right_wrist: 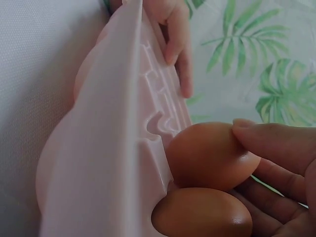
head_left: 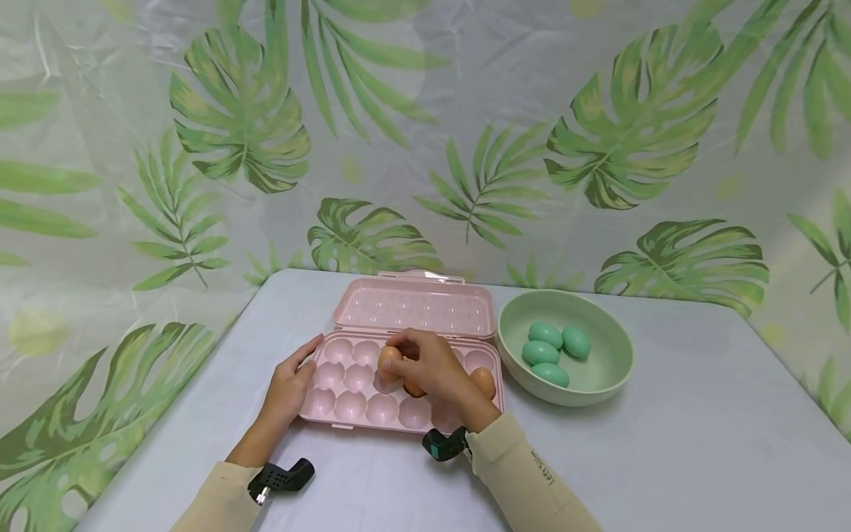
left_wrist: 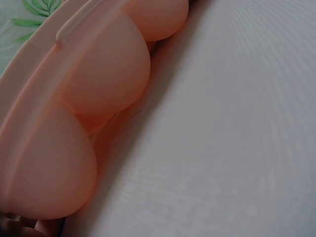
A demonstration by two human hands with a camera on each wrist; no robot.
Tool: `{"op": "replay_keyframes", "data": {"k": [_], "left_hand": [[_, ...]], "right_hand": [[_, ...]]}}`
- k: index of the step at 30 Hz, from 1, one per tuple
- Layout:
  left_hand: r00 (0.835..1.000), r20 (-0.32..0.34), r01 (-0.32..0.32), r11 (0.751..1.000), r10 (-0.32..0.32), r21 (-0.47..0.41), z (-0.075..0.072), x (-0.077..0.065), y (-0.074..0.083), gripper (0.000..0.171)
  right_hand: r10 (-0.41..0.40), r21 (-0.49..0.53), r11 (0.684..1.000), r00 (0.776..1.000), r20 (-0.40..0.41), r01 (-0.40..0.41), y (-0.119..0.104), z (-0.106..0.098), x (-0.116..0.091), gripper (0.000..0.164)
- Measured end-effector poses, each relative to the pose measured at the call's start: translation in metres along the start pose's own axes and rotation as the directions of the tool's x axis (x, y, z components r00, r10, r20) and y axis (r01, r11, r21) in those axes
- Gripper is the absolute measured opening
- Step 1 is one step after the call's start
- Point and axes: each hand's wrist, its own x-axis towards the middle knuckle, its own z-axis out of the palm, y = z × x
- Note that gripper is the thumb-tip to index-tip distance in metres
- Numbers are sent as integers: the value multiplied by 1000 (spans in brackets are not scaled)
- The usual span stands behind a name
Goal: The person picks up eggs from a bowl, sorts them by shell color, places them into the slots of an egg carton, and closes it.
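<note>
A pink plastic egg box [head_left: 342, 425] lies with its lid [head_left: 412, 303] folded back. At its left end my left hand [head_left: 287, 388] holds the edge, thumb by the rim; fingertips [left_wrist: 17, 228] show low under the box in the left wrist view. My right hand [head_left: 432, 366] pinches a brown egg [right_wrist: 210, 155] between thumb and fingers, at a hollow in the middle row. Right beside it another brown egg [right_wrist: 202, 213] sits in the box, mostly covered by the hand in the head view. A further brown egg [head_left: 483, 383] rests near the right end.
To the right of the box stands a light green bowl [head_left: 608, 369] with several green eggs [head_left: 545, 353] in it. The table [head_left: 691, 436] has a white cover. Behind hangs a leaf-patterned sheet [head_left: 479, 185].
</note>
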Motion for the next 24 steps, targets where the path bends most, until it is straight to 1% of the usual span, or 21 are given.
{"op": "replay_keyframes", "data": {"k": [6,9,12,17,24], "left_hand": [[999,20,25,1000,-25,-17,-1,-1,6,44],[1000,17,20,1000,-20,-10,-1,-1,4,44],[1000,4,6,1000,-6,0,0,0,-1,44],[1000,-12,-9,1000,10,6,1,2,-7,45],[1000,-16,3,1000,-3,11,1,1,-5,45]], "right_hand": [[18,11,1000,999,45,-18,-1,1,-1,23],[20,1,1000,998,57,-20,0,2,-2,21],[14,-5,1000,998,63,-14,0,2,-1,22],[-19,-10,1000,998,64,20,1,3,-1,25],[-54,-14,998,996,70,55,1,4,-1,25]]}}
